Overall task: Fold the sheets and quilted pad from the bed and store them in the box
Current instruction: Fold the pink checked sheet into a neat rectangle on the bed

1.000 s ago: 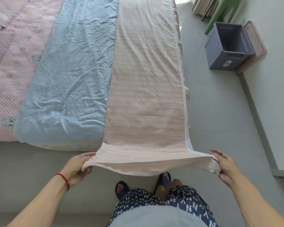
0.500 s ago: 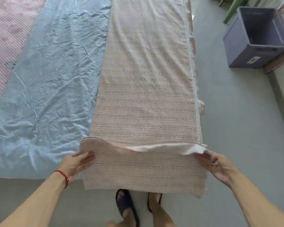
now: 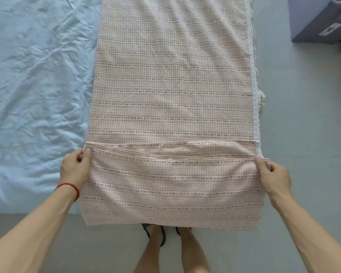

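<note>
Looking down, we see a long pink checked sheet (image 3: pixel 173 91) lying along the right side of the bed, woven in a fine gingham with rows of small dark cross-stitch marks and a white lace trim down its right edge. Its near end is turned back over itself, and several thin layered hems show at the fold line, running slightly askew from left to right. Our left hand (image 3: pixel 75 170), with a red string bracelet (image 3: pixel 69 187) at the wrist, pinches the left corner of the turned-back end between thumb and fingers; our right hand (image 3: pixel 272 176) grips the right corner the same way, fingers curled around the edge. The folded flap hangs over the near edge of the bed and hides most of our feet. To the left lies a crumpled pale blue sheet (image 3: pixel 35 85), smooth and full of creases. At far right, a grey-blue box (image 3: pixel 321 26) stands on the grey floor (image 3: pixel 303 134), cut off by the frame so that only one corner and a label show.
</note>
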A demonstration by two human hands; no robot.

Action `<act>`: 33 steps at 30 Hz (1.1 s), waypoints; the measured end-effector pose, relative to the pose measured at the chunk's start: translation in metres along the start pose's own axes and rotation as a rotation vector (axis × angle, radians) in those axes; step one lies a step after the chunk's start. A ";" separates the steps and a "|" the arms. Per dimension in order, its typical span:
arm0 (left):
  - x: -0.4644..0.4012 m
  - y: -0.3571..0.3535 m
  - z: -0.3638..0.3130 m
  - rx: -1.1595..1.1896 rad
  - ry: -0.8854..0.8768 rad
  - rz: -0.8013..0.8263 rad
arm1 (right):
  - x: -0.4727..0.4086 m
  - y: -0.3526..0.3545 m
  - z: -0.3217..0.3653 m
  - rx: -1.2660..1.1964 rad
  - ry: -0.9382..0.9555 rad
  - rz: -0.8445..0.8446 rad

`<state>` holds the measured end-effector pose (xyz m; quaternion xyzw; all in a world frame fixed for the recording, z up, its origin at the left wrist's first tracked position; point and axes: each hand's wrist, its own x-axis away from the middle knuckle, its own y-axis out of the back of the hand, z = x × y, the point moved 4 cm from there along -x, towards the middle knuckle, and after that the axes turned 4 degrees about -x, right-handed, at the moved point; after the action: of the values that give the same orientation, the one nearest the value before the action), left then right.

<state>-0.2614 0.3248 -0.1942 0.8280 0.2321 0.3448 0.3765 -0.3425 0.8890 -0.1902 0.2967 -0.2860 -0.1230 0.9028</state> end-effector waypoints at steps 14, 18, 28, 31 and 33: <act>0.083 0.000 0.079 0.063 0.061 0.084 | 0.084 0.012 -0.088 -0.066 -0.167 0.001; 0.118 -0.005 0.114 0.081 0.144 0.083 | 0.102 0.015 -0.112 -0.119 -0.226 0.162; 0.120 -0.010 0.139 0.080 0.160 0.359 | 0.098 0.019 -0.141 0.021 -0.278 0.445; 0.129 0.008 0.138 0.099 0.095 0.463 | 0.104 0.029 -0.137 -0.024 -0.270 0.451; 0.140 0.021 0.139 0.132 0.092 0.510 | 0.114 0.036 -0.134 -0.078 -0.266 0.442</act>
<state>-0.0638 0.3378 -0.1888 0.8659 0.0547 0.4499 0.2119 -0.1700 0.9354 -0.2057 0.1732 -0.4551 0.0281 0.8730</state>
